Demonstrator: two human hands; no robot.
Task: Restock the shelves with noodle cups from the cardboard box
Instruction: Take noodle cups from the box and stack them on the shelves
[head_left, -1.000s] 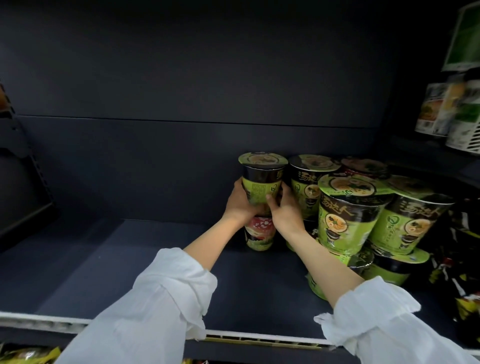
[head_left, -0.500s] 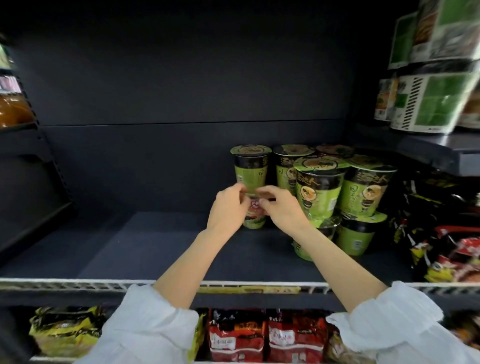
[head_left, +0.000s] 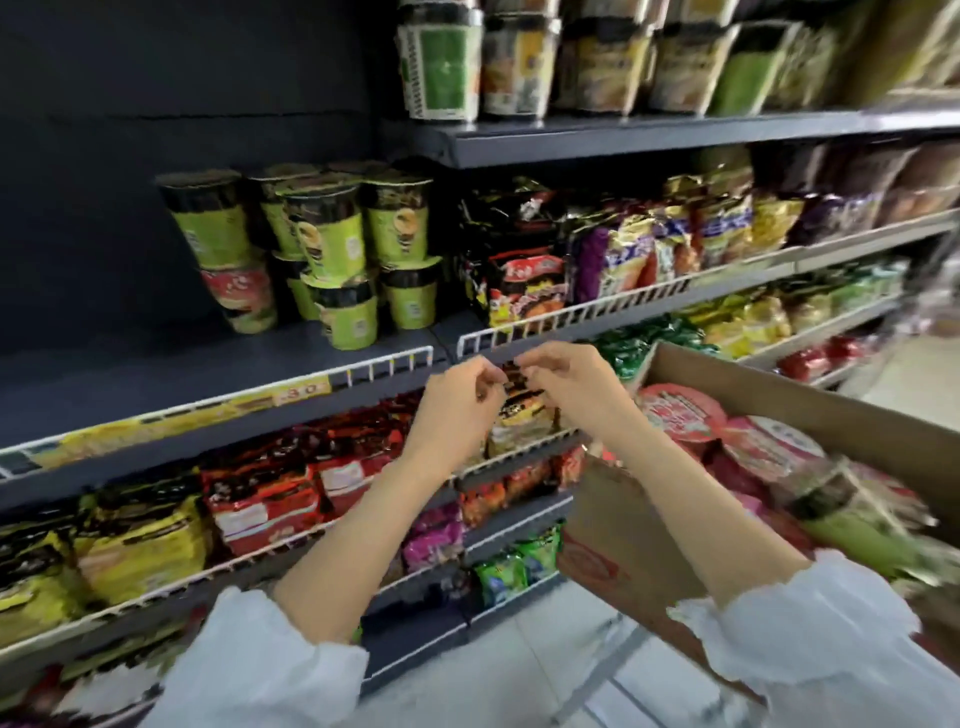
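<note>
**Inspector:** Edges and open room are to be stated first.

**Assistant:** A white wire rail (head_left: 384, 364) is seen along the front edge of the shelf (head_left: 130, 374). Bare dark board is noted left of the stacked cups (head_left: 306, 249), running to the left frame edge. The shelf above (head_left: 649, 137) overhangs the right part only.

**Inspector:** The hands?

**Assistant:** Both are held raised in front of the rail, close together, at the level of the shelf edge. The left hand (head_left: 457, 400) is seen with fingers loosely curled and nothing gripped. The right hand (head_left: 571, 382) is likewise relaxed, fingers bent, nothing held. Neither is touching a cup. White sleeves (head_left: 270, 665) are pushed back on the forearms.

**Inspector:** Containers and contents?

**Assistant:** A cardboard box (head_left: 623, 535) is placed at the right, just below the right forearm. Red-lidded cups (head_left: 680, 413) are lying in it, with a green one (head_left: 857, 525) beside them, blurred. On the shelf, green cups are stacked two high; the leftmost stack has a red cup (head_left: 241, 296) beneath.
</note>
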